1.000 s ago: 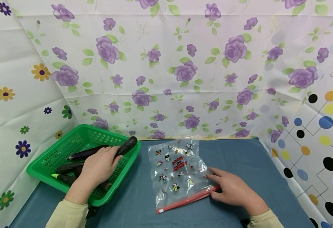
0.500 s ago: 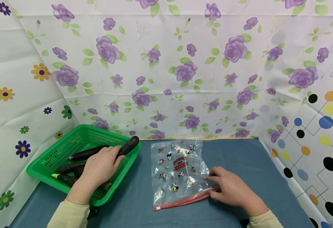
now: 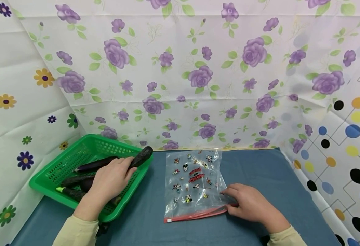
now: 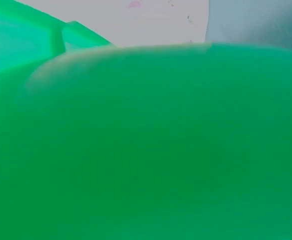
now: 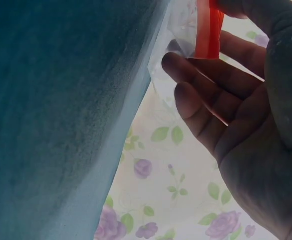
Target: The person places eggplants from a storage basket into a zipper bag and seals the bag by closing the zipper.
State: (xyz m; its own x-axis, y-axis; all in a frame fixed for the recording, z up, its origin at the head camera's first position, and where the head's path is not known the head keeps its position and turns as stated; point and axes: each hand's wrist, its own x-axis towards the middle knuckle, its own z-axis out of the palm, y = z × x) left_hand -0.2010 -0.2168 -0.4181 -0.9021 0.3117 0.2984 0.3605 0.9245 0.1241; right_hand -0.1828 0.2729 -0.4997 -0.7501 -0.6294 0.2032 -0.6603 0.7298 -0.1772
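My left hand (image 3: 110, 181) reaches over the green basket (image 3: 38, 186) and grips a dark long eggplant (image 3: 141, 156), whose far end sticks out toward the basket's right rim. Below and beside the hand, several other dark eggplants (image 3: 95, 164) lie in the basket, partly covered by it. On the blue cloth, my right hand (image 3: 249, 203) pinches the right corner of a clear, cartoon-printed zipper bag (image 3: 183, 174). Its red zipper strip (image 5: 207, 30) runs between thumb and fingers in the right wrist view. The left wrist view is nearly filled with blurred green; the hand is not recognisable there.
The blue tablecloth (image 3: 143, 218) extends around the basket and bag. A white floral sheet (image 3: 180, 89) hangs behind the table, with patterned sheets on both sides. A white slider (image 3: 169, 220) sits at the zipper strip's left end.
The bag has swung on the cloth: its zipper's left end moved up and left, its far edge shifted right. My left hand and the eggplant have shifted slightly right.
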